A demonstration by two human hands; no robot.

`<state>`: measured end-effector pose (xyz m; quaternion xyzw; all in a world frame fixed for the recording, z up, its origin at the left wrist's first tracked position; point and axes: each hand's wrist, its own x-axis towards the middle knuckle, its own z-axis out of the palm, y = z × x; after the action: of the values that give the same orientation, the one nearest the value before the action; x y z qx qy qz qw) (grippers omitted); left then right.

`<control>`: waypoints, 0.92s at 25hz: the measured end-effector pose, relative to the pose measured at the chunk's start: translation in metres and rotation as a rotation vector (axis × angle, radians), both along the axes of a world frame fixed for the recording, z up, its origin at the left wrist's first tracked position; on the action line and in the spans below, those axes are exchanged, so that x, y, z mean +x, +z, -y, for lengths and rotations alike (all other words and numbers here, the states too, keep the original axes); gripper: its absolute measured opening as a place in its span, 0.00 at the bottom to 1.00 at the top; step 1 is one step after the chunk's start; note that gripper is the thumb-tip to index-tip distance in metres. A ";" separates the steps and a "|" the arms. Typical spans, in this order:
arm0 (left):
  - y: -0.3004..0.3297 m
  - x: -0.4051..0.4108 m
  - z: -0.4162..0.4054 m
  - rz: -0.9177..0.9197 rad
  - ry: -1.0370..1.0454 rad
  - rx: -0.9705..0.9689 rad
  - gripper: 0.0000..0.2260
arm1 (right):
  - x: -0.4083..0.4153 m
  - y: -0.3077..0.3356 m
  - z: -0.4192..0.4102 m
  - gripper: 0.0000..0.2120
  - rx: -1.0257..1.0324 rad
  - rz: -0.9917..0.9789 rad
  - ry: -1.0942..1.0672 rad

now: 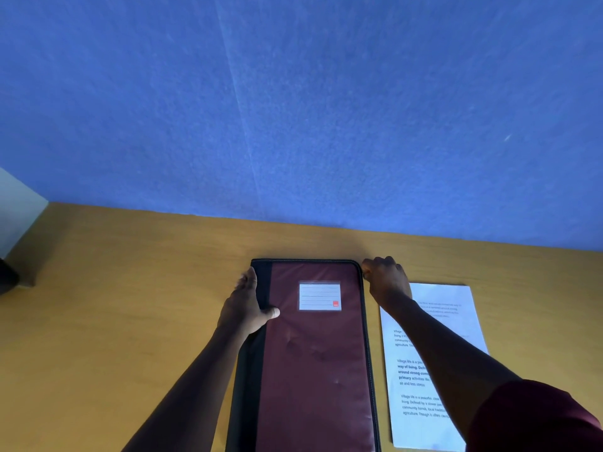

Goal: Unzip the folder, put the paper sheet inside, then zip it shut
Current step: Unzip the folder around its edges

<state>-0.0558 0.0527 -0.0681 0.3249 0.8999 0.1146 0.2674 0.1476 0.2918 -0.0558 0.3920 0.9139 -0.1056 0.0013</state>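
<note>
Maroon folder (313,363) lies flat and closed on the yellow-brown table (130,305), label window (319,296) on its cover. Left hand (249,305) rests on the folder's black spine edge, fingers straight, thumb on the cover. Right hand (386,278) sits at the folder's far right corner, fingers curled there; whether they pinch the zip pull cannot be told. Paper sheet (437,363), printed, lies just right of the folder, partly crossed by the right forearm. Blue wall (293,109) stands beyond the folder.

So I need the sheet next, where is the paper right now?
In the head view the printed paper sheet lies flat on the yellow table, right of the maroon folder, partly under the right forearm.
</note>
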 end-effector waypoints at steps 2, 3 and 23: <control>0.000 0.003 0.001 0.011 0.022 0.015 0.52 | 0.006 0.000 0.008 0.10 0.023 0.011 -0.005; 0.000 0.005 0.002 0.015 0.038 0.033 0.51 | 0.009 -0.001 0.012 0.10 0.031 0.016 -0.009; 0.002 0.064 0.085 0.032 -0.054 0.150 0.42 | 0.065 -0.003 0.104 0.10 0.050 0.088 -0.106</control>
<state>0.0077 -0.0325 -0.0661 0.3666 0.8752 0.1797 0.2595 0.2130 0.1874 -0.0589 0.4441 0.8932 -0.0652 0.0258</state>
